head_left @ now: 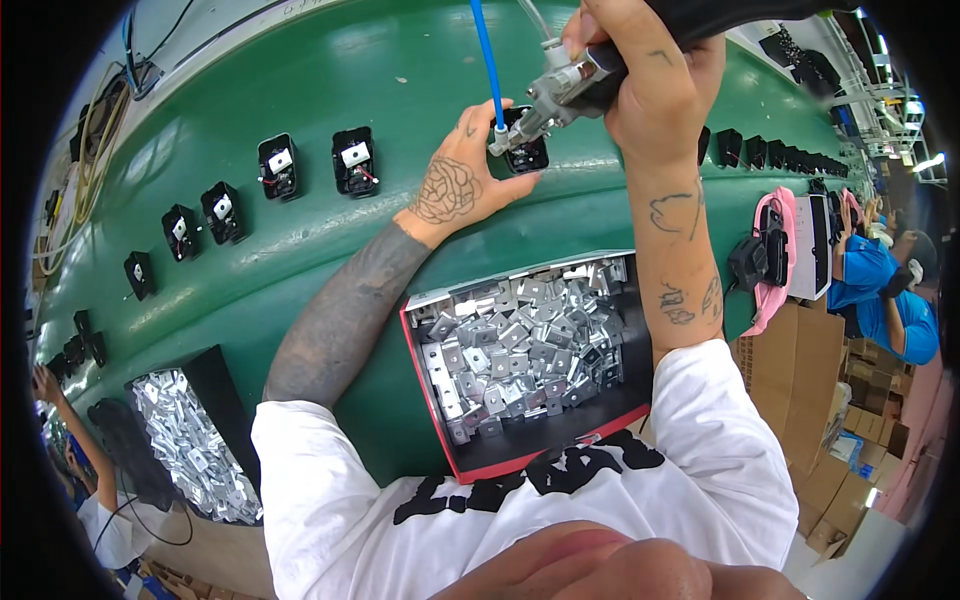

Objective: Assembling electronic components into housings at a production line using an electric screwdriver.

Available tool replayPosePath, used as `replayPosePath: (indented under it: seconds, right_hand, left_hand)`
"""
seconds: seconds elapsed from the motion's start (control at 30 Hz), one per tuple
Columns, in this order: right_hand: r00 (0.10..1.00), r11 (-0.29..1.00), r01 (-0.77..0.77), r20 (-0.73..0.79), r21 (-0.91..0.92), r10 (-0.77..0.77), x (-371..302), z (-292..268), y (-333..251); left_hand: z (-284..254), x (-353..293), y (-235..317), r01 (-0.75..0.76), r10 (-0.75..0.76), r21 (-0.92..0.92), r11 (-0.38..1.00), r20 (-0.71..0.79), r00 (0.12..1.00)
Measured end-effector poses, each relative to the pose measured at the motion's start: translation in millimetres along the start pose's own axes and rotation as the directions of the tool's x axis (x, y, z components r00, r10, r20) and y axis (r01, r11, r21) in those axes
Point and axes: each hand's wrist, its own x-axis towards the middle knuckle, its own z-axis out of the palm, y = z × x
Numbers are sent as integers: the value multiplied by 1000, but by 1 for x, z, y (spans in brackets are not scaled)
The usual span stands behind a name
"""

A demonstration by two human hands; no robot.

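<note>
My left hand (pixel 468 178) lies on the green work surface with its thumb and fingers around a small black plastic housing (pixel 535 157), gripping it by the sides. In my right hand (pixel 655 85) is a black power screwdriver (pixel 725 18) with a metal nose (pixel 548 103), held at a slant. The nose reaches down over the housing, and its tip hides part of the inside. A blue air hose (pixel 485 50) runs into the tip from above. Closest to my body stands an open box of bent metal brackets (pixel 530 345), black inside with a red rim.
Several black housings with silver plates, such as one housing (pixel 354 162), line the bench (pixel 400 80) to the left. More housings (pixel 775 153) stand at right. A second box of brackets (pixel 195 445) is at lower left. Co-workers (pixel 880 290) and cardboard boxes (pixel 800 370) are at right.
</note>
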Motion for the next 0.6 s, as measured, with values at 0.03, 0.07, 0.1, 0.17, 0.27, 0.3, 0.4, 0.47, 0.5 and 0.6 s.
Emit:
replayPosePath:
  seconds: [0.03, 0.07, 0.1, 0.17, 0.27, 0.3, 0.4, 0.47, 0.5, 0.6]
  right_hand:
    - [1000, 1000, -10, 2, -7, 10, 0, 0, -1]
    - [1000, 1000, -21, 3, -14, 21, 0, 0, -1]
    - [1000, 1000, -22, 2, -14, 22, 0, 0, 0]
    - [1000, 1000, 24, 7, -3, -24, -1, -1, 4]
    - [997, 997, 71, 10, 7, -71, -1, -1, 6]
    - [998, 998, 63, 6, 9, -63, -1, 0, 6]
    - [999, 999, 41, -6, 13, -41, -2, 2, 3]
    - [999, 999, 37, -8, 16, -37, -3, 4, 2]
    - [999, 999, 33, -10, 20, -33, -3, 5, 1]
    - [1000, 999, 26, -13, 22, -26, -4, 7, -1]
  left_hand:
    - [0, 0, 0, -6, 6, -2, 1000, -3, 1000]
    - [0, 0, -1, -13, 13, -4, 1000, -5, 1000]
    - [0, 0, 0, -12, 12, -5, 1000, -4, 1000]
    - [1, 1, 0, -7, 7, -6, 1000, 1, 1000]
    - [1, 2, 0, -3, 3, -9, 1000, 7, 1000]
    - [1, 2, 0, -1, 1, -4, 1000, 6, 1000]
    - [1, 1, 0, 2, -2, 10, 1000, 2, 1000]
    - [0, 1, 1, 12, -12, 14, 1000, 7, 1000]
    - [0, 1, 1, 21, -22, 17, 1000, 11, 1000]
    - [-1, 0, 3, 39, -40, 20, 999, 19, 999]
